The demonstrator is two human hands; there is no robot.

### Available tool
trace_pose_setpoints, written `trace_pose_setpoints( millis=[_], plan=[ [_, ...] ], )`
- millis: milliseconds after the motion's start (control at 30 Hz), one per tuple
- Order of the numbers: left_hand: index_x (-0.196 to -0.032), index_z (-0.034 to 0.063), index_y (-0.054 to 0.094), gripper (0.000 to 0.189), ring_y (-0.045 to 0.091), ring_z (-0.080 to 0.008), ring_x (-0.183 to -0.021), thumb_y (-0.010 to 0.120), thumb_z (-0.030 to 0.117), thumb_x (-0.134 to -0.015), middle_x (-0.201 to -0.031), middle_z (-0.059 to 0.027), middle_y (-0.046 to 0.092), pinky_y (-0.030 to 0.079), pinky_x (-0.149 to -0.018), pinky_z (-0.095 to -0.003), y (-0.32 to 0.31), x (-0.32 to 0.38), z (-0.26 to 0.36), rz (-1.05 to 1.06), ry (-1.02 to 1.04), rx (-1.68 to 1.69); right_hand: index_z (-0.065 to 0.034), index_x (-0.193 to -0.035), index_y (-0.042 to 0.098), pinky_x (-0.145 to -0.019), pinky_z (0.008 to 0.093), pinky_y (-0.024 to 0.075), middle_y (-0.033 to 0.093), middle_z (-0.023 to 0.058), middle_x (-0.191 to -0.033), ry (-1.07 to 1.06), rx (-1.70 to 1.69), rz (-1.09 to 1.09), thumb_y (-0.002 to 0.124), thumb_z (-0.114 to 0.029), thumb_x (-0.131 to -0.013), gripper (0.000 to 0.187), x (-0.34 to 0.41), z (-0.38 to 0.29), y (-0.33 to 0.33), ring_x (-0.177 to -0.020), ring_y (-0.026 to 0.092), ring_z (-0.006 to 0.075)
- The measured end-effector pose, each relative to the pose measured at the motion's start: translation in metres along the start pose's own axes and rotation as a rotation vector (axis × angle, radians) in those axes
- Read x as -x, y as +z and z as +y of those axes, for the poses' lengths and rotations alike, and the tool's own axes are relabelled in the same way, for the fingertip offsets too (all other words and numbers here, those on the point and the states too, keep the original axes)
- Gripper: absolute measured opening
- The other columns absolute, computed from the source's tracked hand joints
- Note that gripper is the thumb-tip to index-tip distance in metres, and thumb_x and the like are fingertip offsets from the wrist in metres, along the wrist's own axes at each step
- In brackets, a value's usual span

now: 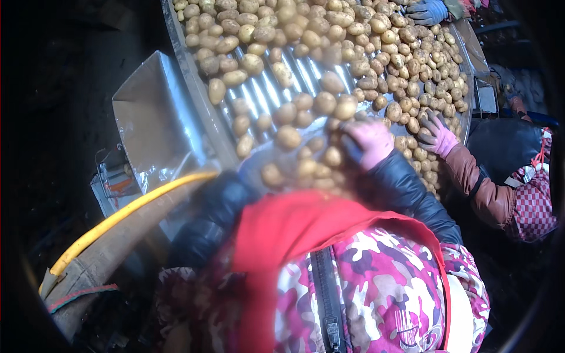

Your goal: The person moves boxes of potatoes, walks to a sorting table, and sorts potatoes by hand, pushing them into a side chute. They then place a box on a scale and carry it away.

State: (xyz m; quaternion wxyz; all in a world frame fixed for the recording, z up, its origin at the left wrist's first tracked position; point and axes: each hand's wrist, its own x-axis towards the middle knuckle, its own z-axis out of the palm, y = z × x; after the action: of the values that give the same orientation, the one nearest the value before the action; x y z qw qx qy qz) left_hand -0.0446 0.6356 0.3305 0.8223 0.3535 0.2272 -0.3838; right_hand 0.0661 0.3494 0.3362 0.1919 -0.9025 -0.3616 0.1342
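Potatoes (309,26) cover a metal roller conveyor (265,88), whose bare rollers show at the left middle. In a pink and blue glove, my right hand (370,141) reaches over the conveyor's near end and touches potatoes at its left side; whether it grips one is hard to tell. More potatoes (322,170) lie just left of it, blurred, near my chest. My left arm, in a dark sleeve (220,203), extends to the conveyor's near left corner, but that hand is hidden or lost in the blur.
A co-worker's pink-gloved hand (437,134) rests on potatoes at the right. Another person's blue glove (427,12) is at the top right. At the left stand a plastic-lined cardboard box (145,110) and a yellow hose (128,212) along a brown beam. A metal side rail (198,79) edges the conveyor.
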Motion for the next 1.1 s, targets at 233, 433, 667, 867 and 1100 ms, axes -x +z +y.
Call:
trace_pose_setpoints(
  millis=[233,433,667,867,1100],
  plan=[
    [-0.110,-0.0007,0.063,0.017,0.067,-0.0233,-0.105,0.065,0.013,-0.100,-0.109,-0.0135,0.065,0.056,-0.092,-0.0374,-0.029,-0.004,-0.016,-0.306,0.175,-0.061,-0.0174,-0.127,0.067,-0.089,0.0456,0.0540,0.068,0.0189,-0.113,0.235,0.081,0.248,0.071,-0.036,-0.092,0.040,-0.086,0.040,0.004,-0.104,0.067,0.0383],
    [-0.122,-0.0022,0.063,0.033,0.068,-0.0194,-0.095,0.068,0.021,-0.100,-0.099,-0.0085,0.067,0.056,-0.087,-0.0352,-0.017,0.000,-0.010,-0.274,0.521,-0.629,-0.0189,-0.132,0.061,-0.101,0.0533,0.0488,0.059,0.0199,-0.129,0.377,0.514,-0.125,0.062,-0.013,-0.085,0.047,-0.123,0.032,0.014,-0.122,0.060,0.0411],
    [-0.126,-0.0026,0.062,0.037,0.068,-0.0188,-0.093,0.069,0.023,-0.099,-0.097,-0.0076,0.067,0.056,-0.086,-0.0345,-0.024,-0.006,-0.024,-0.105,0.343,-0.453,-0.0246,-0.133,0.058,-0.119,0.0630,0.0274,0.045,0.0174,-0.154,0.387,0.552,-0.060,0.061,-0.011,-0.085,0.050,-0.111,0.033,0.037,-0.149,0.037,0.0373],
    [-0.130,-0.0031,0.062,0.042,0.068,-0.0182,-0.091,0.069,0.024,-0.099,-0.096,-0.0069,0.068,0.056,-0.085,-0.0338,-0.030,-0.013,-0.038,-0.047,0.294,-0.217,-0.0184,-0.125,0.064,-0.119,0.0638,0.0261,0.051,0.0159,-0.148,0.262,0.630,-0.082,0.067,-0.012,-0.081,0.045,-0.112,0.041,0.039,-0.147,0.040,0.0363],
    [-0.143,0.0041,0.058,0.053,0.071,-0.0247,-0.097,0.069,0.028,-0.097,-0.105,-0.0113,0.071,0.056,-0.088,-0.0362,-0.032,-0.024,-0.038,0.305,0.367,-0.611,-0.0049,-0.123,0.071,-0.115,0.0466,0.0383,0.057,0.0225,-0.138,0.332,0.024,0.173,0.081,-0.058,-0.074,0.072,-0.067,0.059,0.045,-0.135,0.049,0.0392]
  ],
)
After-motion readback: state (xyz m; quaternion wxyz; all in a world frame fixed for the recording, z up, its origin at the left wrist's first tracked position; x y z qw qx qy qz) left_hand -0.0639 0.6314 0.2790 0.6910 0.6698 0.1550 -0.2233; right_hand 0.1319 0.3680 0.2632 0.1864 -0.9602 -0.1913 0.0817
